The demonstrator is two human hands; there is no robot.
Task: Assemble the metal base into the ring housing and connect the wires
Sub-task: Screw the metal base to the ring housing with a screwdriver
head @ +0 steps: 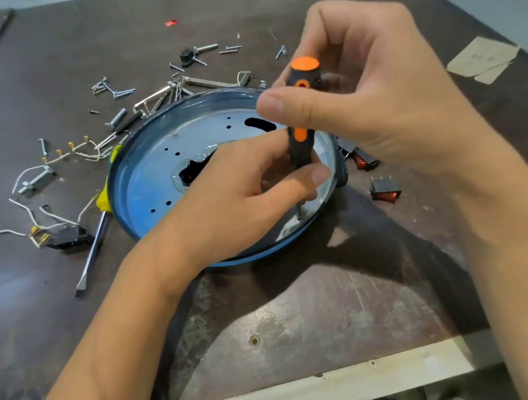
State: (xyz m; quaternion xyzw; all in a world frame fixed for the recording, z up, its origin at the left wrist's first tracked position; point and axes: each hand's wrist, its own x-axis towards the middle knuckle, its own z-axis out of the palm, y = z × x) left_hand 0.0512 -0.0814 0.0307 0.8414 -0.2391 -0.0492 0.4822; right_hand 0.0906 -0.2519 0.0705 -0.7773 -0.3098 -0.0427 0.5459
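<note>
Surface (307,313): dark worn board under both grips.
Left grip (244,189): thumb and fingers are curled round the low end of the driver's handle; the wrist crosses the ring's near rim.
Ring (113,191): blue band lying flat round the base. It is likely light and thin-walled, and best held by the outer rim left of the left grip.
Base (156,174): seated inside the ring, beneath the left grip. It is a shiny disc with small round holes, a curved slot and a ragged dark opening at centre. It is probably stiff, light, slick sheet with edges that may cut, so press flat on it rather than hook the cut-outs.
Driver (300,151): black and orange, upright, its tip on the base just under the left grip, near the rim.
Right grip (360,99): pinches the driver's top, above the left grip.
Wires (28,169): white, brass-tipped and loose, well left of the left grip. They look limp; take them by the terminals.
Screws (125,91): scattered beyond the ring.
</note>
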